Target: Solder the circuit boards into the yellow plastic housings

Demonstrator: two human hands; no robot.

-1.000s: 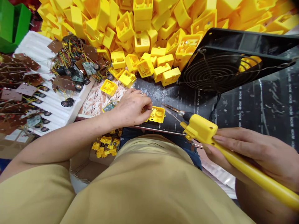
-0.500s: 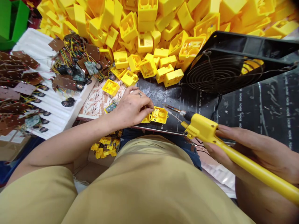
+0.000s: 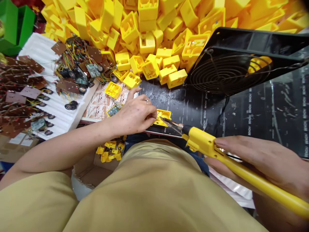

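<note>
The work surface is a black sheet [image 3: 188, 104] with white lettering printed in rows, and behind it rises a big heap of yellow plastic housings [image 3: 149, 69]. At the right of this heap stands a black fan [image 3: 218, 75] with a round wire guard. On the left side, a white foam tray [image 3: 36, 43] bears brown circuit boards [image 3: 69, 85] with thin coloured wires and small round black parts. Beyond the tray, in the far left corner, there is a green container [image 3: 25, 24].

The yellow casing [image 3: 166, 113] lies near the front edge of the black sheet, its inside facing up. The left hand [image 3: 138, 114] is at the left part of this casing and covers some of it. Its thumb and forefinger are close together, but I cannot tell whether they grip something. One finger of it carries a ring [image 3: 146, 101].

The right hand [image 3: 260, 161] is closed around the handle of a yellow soldering iron [image 3: 202, 140]. The tip [image 3: 164, 119] of the iron is over the casing, close to the left fingers; whether it touches, I cannot tell. Below the front edge, a cardboard box [image 3: 90, 174] contains more small yellow pieces [image 3: 109, 151].
</note>
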